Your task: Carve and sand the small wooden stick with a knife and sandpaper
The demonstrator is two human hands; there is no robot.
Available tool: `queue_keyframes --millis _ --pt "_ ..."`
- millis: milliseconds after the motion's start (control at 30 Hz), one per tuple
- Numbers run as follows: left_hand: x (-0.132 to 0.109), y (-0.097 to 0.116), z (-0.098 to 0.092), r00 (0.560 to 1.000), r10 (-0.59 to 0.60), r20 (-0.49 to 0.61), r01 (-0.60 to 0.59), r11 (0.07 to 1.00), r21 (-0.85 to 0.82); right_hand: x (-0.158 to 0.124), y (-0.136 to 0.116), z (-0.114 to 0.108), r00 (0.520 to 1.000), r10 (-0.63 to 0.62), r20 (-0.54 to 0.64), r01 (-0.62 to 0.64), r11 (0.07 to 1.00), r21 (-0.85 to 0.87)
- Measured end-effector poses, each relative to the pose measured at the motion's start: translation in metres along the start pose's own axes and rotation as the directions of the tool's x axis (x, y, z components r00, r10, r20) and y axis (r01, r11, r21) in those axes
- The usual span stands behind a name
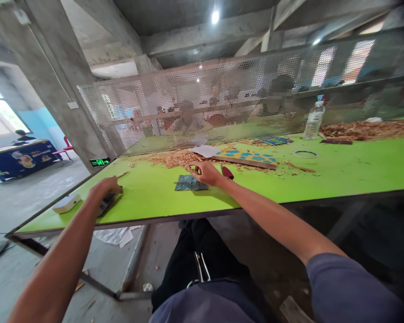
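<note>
Left hand (105,186) is down over the far end of a dark, flat, rectangular slab (106,206), near the left end of the bright green tabletop (148,202); fingertips are hidden, so I can't say if it's gripping or just resting. Right hand (207,172) is over the right part of a dark grey, thin, roughly rectangular sheet (185,183) near the front edge, thumb and fingers curled toward a pinch; something pale and narrow may sit at the tips, but it blends into the tan curled wood shavings (168,158) behind, so no call on that grip. Handling, my read: slab is stiff, fairly light, maybe slick on its face; take it by the two long edges, not flat-palmed. Sheet is feather-light and floppy, surface looks wrinkled; pinch a corner, best the bare left one, and expect it to slide if only pushed. Anything slim and wooden would be light and could snap, so hold it mid-length, low force. Watch the red-handled tool (226,172) just beyond the right wrist; its working end isn't clear, so if it's moved, take it by the handle.
</note>
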State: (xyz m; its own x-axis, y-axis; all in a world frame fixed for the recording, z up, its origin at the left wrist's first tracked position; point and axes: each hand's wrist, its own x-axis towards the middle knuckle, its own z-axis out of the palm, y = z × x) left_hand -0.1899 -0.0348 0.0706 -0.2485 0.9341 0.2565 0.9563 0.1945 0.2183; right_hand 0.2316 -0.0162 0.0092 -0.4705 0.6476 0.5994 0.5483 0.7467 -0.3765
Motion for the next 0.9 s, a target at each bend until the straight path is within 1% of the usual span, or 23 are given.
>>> queue_keyframes --millis 67,133,167,200,233,300,333,367,433,533,667,733,800,900 --pt "-0.001 0.036 0.009 0.999 0.047 -0.002 -0.047 0.999 -0.019 0.0 0.002 0.001 1.0 -0.004 -0.009 0.004 1.0 -0.015" --pt "-0.004 0.085 0.019 0.992 0.124 -0.013 -0.124 0.989 -0.081 0.001 0.005 0.003 1.0 0.004 -0.03 -0.005 0.999 -0.039" --pt "-0.007 0.112 0.024 0.983 0.184 -0.011 -0.182 0.957 -0.225 0.001 0.006 0.004 0.999 0.012 -0.042 -0.014 0.999 -0.051" --pt "-0.011 0.139 0.029 0.975 0.222 -0.001 -0.203 0.891 -0.407 0.001 0.008 0.005 0.998 0.02 -0.054 -0.024 0.998 -0.063" --pt "-0.015 0.164 0.035 0.975 0.221 0.035 -0.16 0.799 -0.579 0.001 0.009 0.005 0.998 0.027 -0.063 -0.032 0.997 -0.076" --pt "-0.022 0.204 0.046 0.967 0.245 0.066 -0.139 0.73 -0.669 0.001 0.01 0.005 0.997 0.037 -0.066 -0.044 0.993 -0.107" --pt "-0.025 0.218 0.053 0.968 0.243 0.067 -0.128 0.701 -0.702 0.001 0.011 0.004 0.997 0.042 -0.063 -0.05 0.991 -0.124" --pt "-0.028 0.227 0.059 0.97 0.233 0.062 -0.114 0.673 -0.731 0.001 0.011 0.003 0.997 0.05 -0.061 -0.058 0.988 -0.142" --pt "-0.031 0.234 0.072 0.979 0.2 0.046 -0.089 0.613 -0.785 0.001 0.011 0.003 0.997 0.061 -0.048 -0.069 0.983 -0.173" --pt "-0.035 0.229 0.084 0.981 0.169 0.092 -0.013 0.535 -0.845 0.002 0.013 0.004 0.998 0.058 0.002 -0.056 0.979 -0.198" --pt "-0.038 0.221 0.086 0.97 0.193 0.148 0.043 0.463 -0.885 0.004 0.014 0.007 0.997 0.059 0.043 -0.05 0.981 -0.19" --pt "-0.039 0.22 0.085 0.965 0.211 0.155 0.045 0.449 -0.892 0.003 0.013 0.007 0.998 0.059 0.03 -0.052 0.982 -0.181" --pt "-0.041 0.221 0.084 0.96 0.233 0.155 0.033 0.456 -0.889 0.003 0.011 0.005 0.999 0.037 0.019 -0.034 0.984 -0.173" --pt "-0.043 0.222 0.087 0.951 0.268 0.151 -0.006 0.507 -0.862 0.003 0.009 0.0 0.998 0.006 0.059 0.005 0.982 -0.191"
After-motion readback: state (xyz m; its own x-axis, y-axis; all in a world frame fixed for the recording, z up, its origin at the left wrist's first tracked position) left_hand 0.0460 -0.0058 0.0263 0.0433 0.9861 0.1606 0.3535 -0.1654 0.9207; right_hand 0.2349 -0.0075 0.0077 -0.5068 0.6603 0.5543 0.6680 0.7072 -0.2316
